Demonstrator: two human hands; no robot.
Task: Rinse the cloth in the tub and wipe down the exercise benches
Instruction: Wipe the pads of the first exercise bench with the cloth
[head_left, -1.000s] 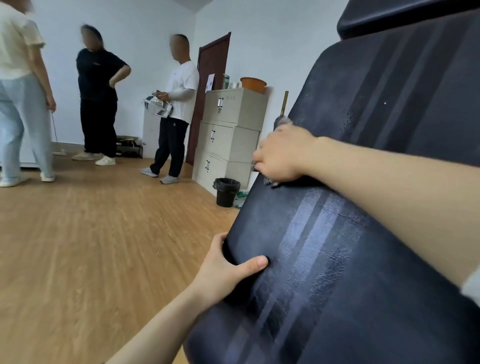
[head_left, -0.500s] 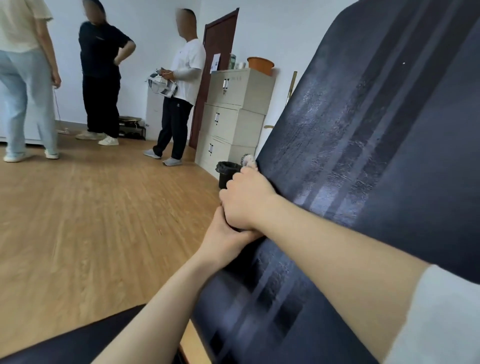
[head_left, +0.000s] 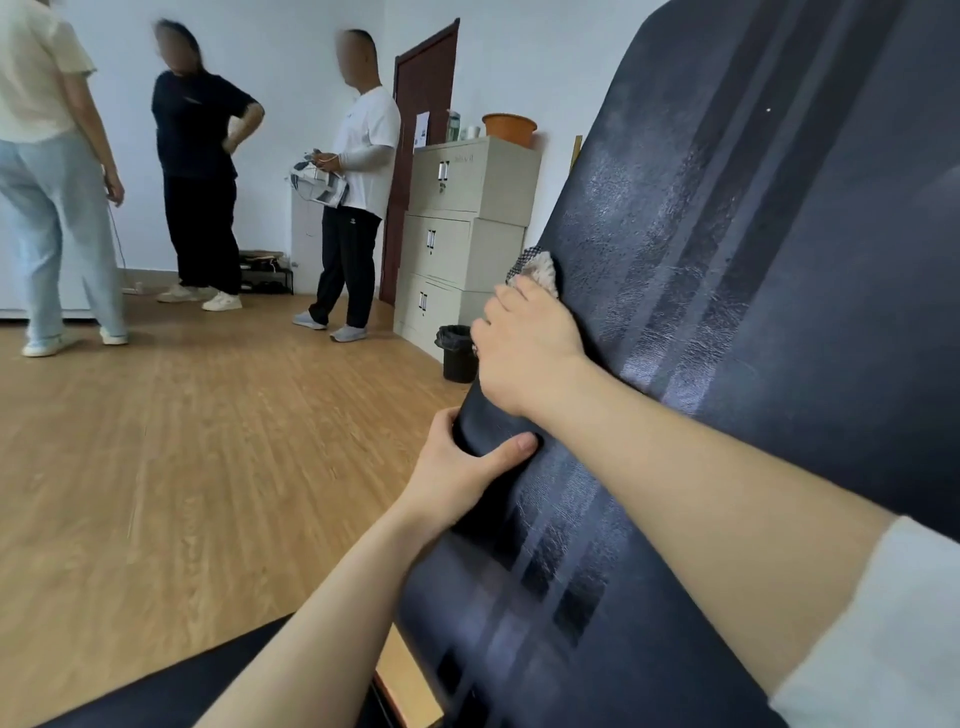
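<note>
Black bench pad (head_left: 753, 312) fills the right half, tilted up steeply, face toward camera. Lengthwise streaks on it, some glossy, some dull. Wood floor (head_left: 182, 467) takes the left half. Second black pad (head_left: 182, 691) low in the bottom left corner, only an edge seen.

Three people stand at the back left near the white wall: one in pale trousers (head_left: 57, 218), one in black (head_left: 200, 171), one in a white shirt (head_left: 358, 171) holding something white and grey, can't tell what. Dark brown door (head_left: 423, 104) behind the white shirt. Beige filing cabinets (head_left: 467, 218) stacked beside the door, just left of the bench pad. Orange basin (head_left: 509, 127) on top of the cabinets. Black bin (head_left: 457, 353) on the floor at their foot.

Both forearms reach in from the bottom right. Left hand (head_left: 457, 467) is on the bench pad's left edge: thumb flat on the front face, fingers wrapped behind the edge, grip clamped on the pad. Right hand (head_left: 530, 358) sits just above it, back of hand to camera, fingers curled and pressing the cloth (head_left: 540, 267) onto the pad near the same edge; grip closed on the cloth. The cloth is tan and fluffy with a dark mesh bit, and only its tip pokes out past the fingertips, touching the pad.
</note>
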